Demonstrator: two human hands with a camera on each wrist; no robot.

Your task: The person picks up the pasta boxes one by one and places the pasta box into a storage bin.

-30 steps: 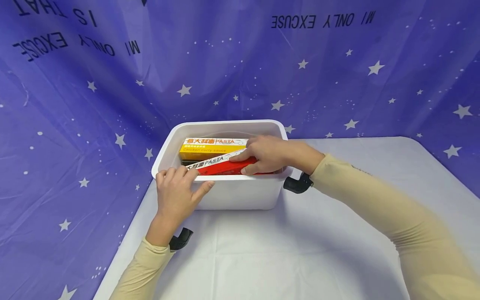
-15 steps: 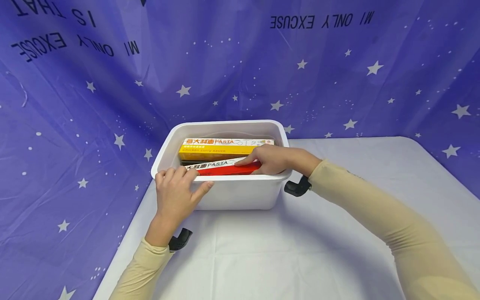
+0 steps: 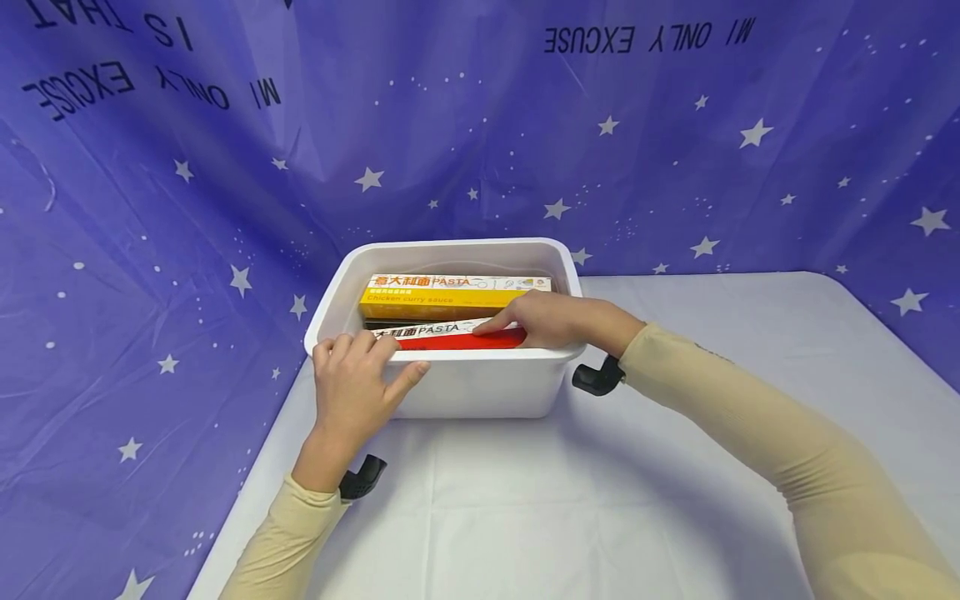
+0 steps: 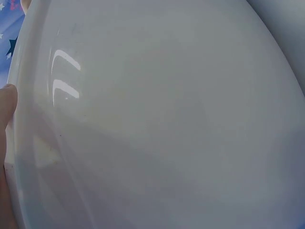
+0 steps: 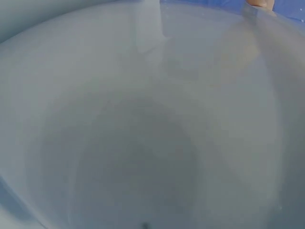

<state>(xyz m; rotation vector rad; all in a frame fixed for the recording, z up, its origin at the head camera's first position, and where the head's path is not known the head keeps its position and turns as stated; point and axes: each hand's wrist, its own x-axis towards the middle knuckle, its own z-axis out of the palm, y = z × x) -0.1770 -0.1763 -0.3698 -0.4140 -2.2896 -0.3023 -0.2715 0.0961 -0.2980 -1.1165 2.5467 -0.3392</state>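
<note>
A white plastic bin (image 3: pixel 472 387) stands on the table. Inside, a yellow pasta box (image 3: pixel 450 307) labelled "Chicken curry sauce" lies along the far side. Nearer the front wall is a red-and-white pasta box (image 3: pixel 450 340), slightly slanted, its lower part hidden by the rim. My right hand (image 3: pixel 551 318) reaches over the bin's right end and grips the red box at its right part; some fingers are hidden inside. My left hand (image 3: pixel 352 383) holds the front left rim, fingers curled over it and thumb outside. Both wrist views show mostly the bin's outer wall (image 4: pixel 167 119).
A dark edge (image 3: pixel 386 323) shows between the two pasta boxes. White cloth (image 3: pixel 675 500) covers the table in front and to the right. A purple star-printed curtain (image 3: pixel 480 125) hangs close behind the bin and along the left.
My right hand has moved down into the bin with the red pasta box, whose right end is now lower and less slanted. My left hand has stayed on the rim.
</note>
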